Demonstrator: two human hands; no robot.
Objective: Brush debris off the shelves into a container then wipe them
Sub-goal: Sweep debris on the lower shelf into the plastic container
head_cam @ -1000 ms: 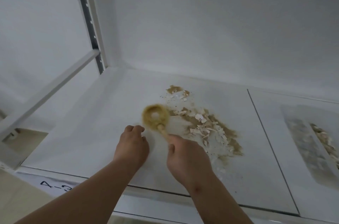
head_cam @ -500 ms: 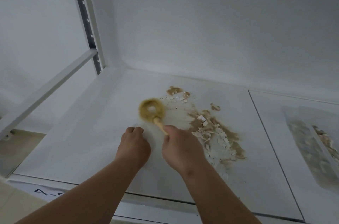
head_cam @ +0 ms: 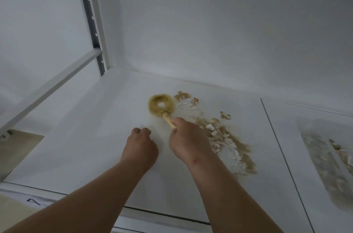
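My right hand [head_cam: 188, 140] gripped the round brush [head_cam: 162, 105] beside the debris [head_cam: 227, 141]; my left hand [head_cam: 141, 146] rested curled, empty, on the shelf [head_cam: 86, 137].

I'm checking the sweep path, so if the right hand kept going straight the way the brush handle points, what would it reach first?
Judging by the picture, the right hand, gripping the round yellow-bristled brush with a wooden handle, points up-left; past the brush lies bare white shelf, then probably the white back wall. Depth is unclear.

Both bare forearms reached up from the bottom of the frame toward its centre. The left hand [head_cam: 140, 148] was curled, knuckles forward. The right hand [head_cam: 188, 141], just beside it, was closed in a grip.
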